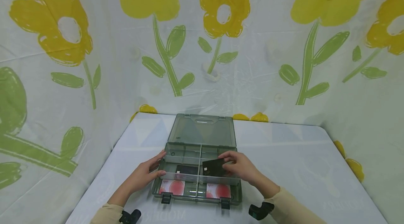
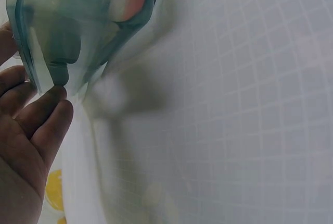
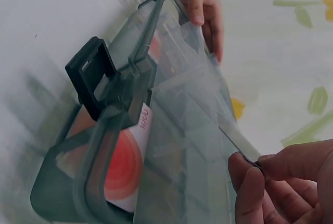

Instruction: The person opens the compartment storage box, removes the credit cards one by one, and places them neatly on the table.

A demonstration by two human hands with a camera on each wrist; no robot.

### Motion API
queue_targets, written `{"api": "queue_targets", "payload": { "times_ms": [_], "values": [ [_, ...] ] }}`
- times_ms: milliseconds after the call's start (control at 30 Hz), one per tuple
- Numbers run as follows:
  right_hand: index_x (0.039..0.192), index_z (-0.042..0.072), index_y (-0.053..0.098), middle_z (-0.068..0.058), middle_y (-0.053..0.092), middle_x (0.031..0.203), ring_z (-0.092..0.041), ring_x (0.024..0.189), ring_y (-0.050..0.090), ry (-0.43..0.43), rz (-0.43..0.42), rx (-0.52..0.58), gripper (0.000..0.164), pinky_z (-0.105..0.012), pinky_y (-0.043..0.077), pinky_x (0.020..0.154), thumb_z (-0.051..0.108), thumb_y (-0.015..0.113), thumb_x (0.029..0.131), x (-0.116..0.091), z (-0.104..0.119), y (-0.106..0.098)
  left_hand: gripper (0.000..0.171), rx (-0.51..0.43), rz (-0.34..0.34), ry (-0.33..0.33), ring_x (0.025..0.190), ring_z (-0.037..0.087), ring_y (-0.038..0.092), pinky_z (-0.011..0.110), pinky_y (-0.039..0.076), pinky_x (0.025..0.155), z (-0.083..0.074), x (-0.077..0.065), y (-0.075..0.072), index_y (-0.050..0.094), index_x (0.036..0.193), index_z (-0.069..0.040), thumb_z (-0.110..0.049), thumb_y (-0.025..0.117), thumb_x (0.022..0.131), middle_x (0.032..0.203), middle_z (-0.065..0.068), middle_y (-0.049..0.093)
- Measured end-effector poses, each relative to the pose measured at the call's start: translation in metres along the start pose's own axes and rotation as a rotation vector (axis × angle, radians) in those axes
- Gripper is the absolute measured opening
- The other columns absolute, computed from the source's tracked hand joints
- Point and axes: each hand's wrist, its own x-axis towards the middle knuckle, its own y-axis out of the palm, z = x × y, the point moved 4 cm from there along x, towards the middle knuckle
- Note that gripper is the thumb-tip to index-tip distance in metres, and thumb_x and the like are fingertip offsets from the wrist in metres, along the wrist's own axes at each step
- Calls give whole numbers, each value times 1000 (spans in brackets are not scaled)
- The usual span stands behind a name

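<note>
A shallow translucent grey-green storage box (image 1: pixel 195 201), with its lid (image 1: pixel 202 131) raised at the back, stands on the table. My left hand (image 1: pixel 143 175) rests at the box's left side; in the left wrist view its fingers (image 2: pixel 52 112), fairly straight, touch the outer wall. Between thumb and fingers my right hand (image 1: pixel 241 168) pinches a black card (image 1: pixel 213 168) at its right edge, over the middle-right compartment. Edge-on, the card looks like a thin dark line (image 3: pixel 231 139) in the right wrist view. Another black card (image 1: pixel 188 170) lies in the middle-left compartment.
Two white cards with red-pink circles, a left one (image 1: pixel 172 187) and a right one (image 1: pixel 218 190), lie in the front compartments. A clear divider (image 1: pixel 199 160) runs front to back. Dark latches (image 1: pixel 166 198) hang at the front edge. Flower-printed sheets (image 1: pixel 252 76) surround the white table (image 1: pixel 284 168).
</note>
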Motion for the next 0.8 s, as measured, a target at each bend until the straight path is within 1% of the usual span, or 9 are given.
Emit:
{"api": "queue_targets", "payload": {
  "times_ms": [200,300,400,567,800],
  "values": [
    [123,3,68,-15,63,112,-22,87,69,6,-27,-4,28,-36,65,70,2,68,94,-6,-2,-10,78,0,-4,-8,137,44,48,52,44,111,0,0,0,36,159,-12,-33,73,95,165,13,28],
    [124,3,67,-14,64,112,-22,89,69,10,-31,11,29,-37,65,73,3,67,95,-9,-4,-16,78,-4,-1,-11,137,44,48,52,44,111,0,0,0,35,160,-12,-33,73,95,165,13,27],
    [125,2,66,-15,66,112,-24,88,70,8,-31,23,30,-40,65,73,5,67,96,-13,-6,-24,78,-2,0,-13,137,44,48,52,44,111,0,0,0,35,160,-12,-34,72,95,165,13,27],
    [128,1,65,-16,68,112,-29,81,71,17,-51,17,32,-42,63,69,7,68,97,-18,-11,-37,78,-4,2,-13,137,45,48,52,44,111,-2,0,-1,35,160,-11,-34,72,95,165,14,27],
    [128,2,65,-12,69,109,-23,80,66,51,-101,-5,32,-39,60,65,6,68,96,-24,-15,-57,79,1,4,-16,137,44,48,51,44,111,-1,0,-1,35,160,-11,-34,72,95,165,14,27]
  ]
}}
